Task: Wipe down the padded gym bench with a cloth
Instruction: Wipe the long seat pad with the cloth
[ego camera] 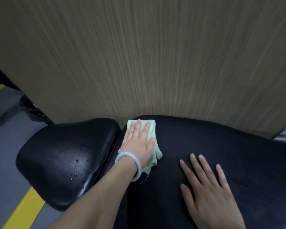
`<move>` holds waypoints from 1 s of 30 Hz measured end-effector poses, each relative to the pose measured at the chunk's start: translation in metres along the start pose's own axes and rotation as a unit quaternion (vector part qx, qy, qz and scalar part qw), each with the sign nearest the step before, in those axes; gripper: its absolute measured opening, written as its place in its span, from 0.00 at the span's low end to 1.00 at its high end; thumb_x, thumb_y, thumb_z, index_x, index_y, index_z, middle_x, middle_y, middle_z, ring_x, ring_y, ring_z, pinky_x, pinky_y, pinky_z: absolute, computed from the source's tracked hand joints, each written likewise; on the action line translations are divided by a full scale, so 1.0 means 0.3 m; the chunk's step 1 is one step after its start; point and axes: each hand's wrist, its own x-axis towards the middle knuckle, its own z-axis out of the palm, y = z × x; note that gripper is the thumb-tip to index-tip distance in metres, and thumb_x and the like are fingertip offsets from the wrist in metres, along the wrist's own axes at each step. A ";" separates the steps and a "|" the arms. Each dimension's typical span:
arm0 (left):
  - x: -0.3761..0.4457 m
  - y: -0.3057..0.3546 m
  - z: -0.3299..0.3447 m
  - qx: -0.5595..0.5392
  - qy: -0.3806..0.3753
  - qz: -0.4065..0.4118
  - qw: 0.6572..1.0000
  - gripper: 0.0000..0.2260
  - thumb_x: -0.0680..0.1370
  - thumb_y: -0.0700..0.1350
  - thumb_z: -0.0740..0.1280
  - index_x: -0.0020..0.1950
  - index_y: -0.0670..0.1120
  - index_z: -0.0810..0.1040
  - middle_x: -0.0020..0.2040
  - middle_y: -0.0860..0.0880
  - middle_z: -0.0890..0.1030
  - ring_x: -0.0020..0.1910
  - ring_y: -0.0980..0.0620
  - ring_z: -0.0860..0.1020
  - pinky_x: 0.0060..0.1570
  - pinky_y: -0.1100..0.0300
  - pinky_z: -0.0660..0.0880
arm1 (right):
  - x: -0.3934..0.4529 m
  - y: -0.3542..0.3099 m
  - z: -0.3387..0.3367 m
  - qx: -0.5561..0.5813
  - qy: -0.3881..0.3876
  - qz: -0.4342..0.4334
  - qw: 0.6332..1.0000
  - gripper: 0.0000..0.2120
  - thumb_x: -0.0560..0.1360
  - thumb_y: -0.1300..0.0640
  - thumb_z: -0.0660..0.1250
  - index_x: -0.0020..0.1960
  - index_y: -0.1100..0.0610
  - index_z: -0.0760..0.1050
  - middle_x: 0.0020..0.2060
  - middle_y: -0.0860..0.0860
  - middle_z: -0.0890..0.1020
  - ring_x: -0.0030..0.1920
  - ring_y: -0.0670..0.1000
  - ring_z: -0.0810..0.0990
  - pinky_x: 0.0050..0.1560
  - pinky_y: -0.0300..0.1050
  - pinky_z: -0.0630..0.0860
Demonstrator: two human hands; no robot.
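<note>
Your left hand (137,142) lies palm down with fingers straight and slightly spread, thumb out to the right, pressing flat on the cloth (151,133). Your left forearm runs in bare from the lower left, and a pale bangle (128,164) circles its wrist. Your right hand (210,190) lies flat and palm down on the bench pad (238,154), fingers straight and fanned apart, pointing up and slightly left, thumb stretched toward the left. The two hands are near each other, not touching.
</note>
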 end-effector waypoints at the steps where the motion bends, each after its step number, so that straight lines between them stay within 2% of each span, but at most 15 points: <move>1: -0.039 0.004 0.004 0.010 0.000 0.015 1.000 0.26 0.81 0.58 0.44 0.78 0.55 0.40 0.78 0.51 0.38 0.75 0.55 0.34 0.74 0.57 0.35 | 0.000 0.000 -0.002 0.001 -0.002 0.000 1.000 0.31 0.80 0.41 0.38 0.69 0.51 0.72 0.70 0.53 0.71 0.72 0.52 0.63 0.69 0.59 0.57; 4: -0.162 0.022 0.005 0.019 -0.016 0.076 0.997 0.30 0.74 0.63 0.36 0.76 0.58 0.36 0.77 0.55 0.34 0.73 0.58 0.30 0.70 0.62 0.30 | -0.001 0.002 -0.001 0.006 -0.005 -0.001 1.000 0.31 0.81 0.40 0.39 0.69 0.51 0.72 0.69 0.53 0.72 0.72 0.52 0.63 0.69 0.58 0.57; 6: -0.169 0.018 0.000 0.015 -0.031 0.098 0.995 0.29 0.76 0.62 0.38 0.76 0.59 0.36 0.75 0.57 0.32 0.72 0.60 0.28 0.71 0.61 0.30 | -0.003 0.001 0.000 0.015 -0.003 0.002 1.000 0.30 0.81 0.40 0.39 0.69 0.51 0.71 0.69 0.54 0.72 0.71 0.52 0.64 0.70 0.58 0.56; 9: -0.079 0.014 -0.003 0.031 -0.029 0.103 0.994 0.26 0.82 0.57 0.46 0.78 0.57 0.40 0.77 0.56 0.35 0.74 0.58 0.31 0.73 0.59 0.33 | 0.001 0.002 0.005 0.016 0.001 -0.005 1.000 0.28 0.80 0.39 0.40 0.70 0.50 0.67 0.69 0.54 0.72 0.71 0.52 0.65 0.69 0.58 0.56; 13: 0.062 0.042 0.013 0.033 -0.012 0.072 0.997 0.25 0.82 0.56 0.47 0.78 0.57 0.42 0.78 0.54 0.39 0.75 0.58 0.35 0.73 0.59 0.35 | 0.005 0.004 0.017 0.014 0.015 -0.006 1.000 0.28 0.80 0.39 0.39 0.70 0.49 0.66 0.69 0.54 0.72 0.71 0.53 0.65 0.68 0.59 0.59; 17: 0.160 0.065 0.010 0.010 -0.013 0.042 0.999 0.25 0.82 0.56 0.48 0.78 0.57 0.44 0.79 0.53 0.42 0.76 0.56 0.38 0.74 0.57 0.36 | 0.007 0.007 0.017 0.009 0.021 -0.008 1.000 0.30 0.80 0.40 0.40 0.68 0.51 0.72 0.68 0.54 0.73 0.70 0.52 0.66 0.67 0.60 0.60; 20: 0.182 0.086 0.009 -0.001 -0.016 0.005 1.000 0.25 0.82 0.56 0.47 0.78 0.57 0.45 0.79 0.52 0.44 0.77 0.54 0.40 0.74 0.56 0.37 | 0.007 0.003 0.008 0.001 0.012 -0.003 1.000 0.31 0.80 0.40 0.40 0.69 0.51 0.73 0.69 0.54 0.72 0.71 0.52 0.65 0.67 0.60 0.60; 26: 0.012 0.125 0.020 -0.014 0.000 -0.073 0.997 0.26 0.82 0.56 0.44 0.79 0.54 0.41 0.79 0.49 0.38 0.76 0.50 0.36 0.73 0.55 0.35 | 0.000 -0.001 -0.014 -0.021 -0.023 0.003 1.000 0.30 0.80 0.40 0.39 0.72 0.49 0.69 0.72 0.52 0.69 0.73 0.52 0.63 0.69 0.59 0.58; 30: -0.188 0.108 0.028 -0.002 0.009 -0.053 0.999 0.34 0.72 0.63 0.33 0.78 0.56 0.38 0.78 0.51 0.35 0.75 0.52 0.32 0.70 0.57 0.30 | -0.005 -0.001 -0.017 -0.032 -0.034 0.005 0.999 0.29 0.81 0.40 0.40 0.73 0.49 0.67 0.72 0.52 0.68 0.74 0.51 0.61 0.69 0.58 0.56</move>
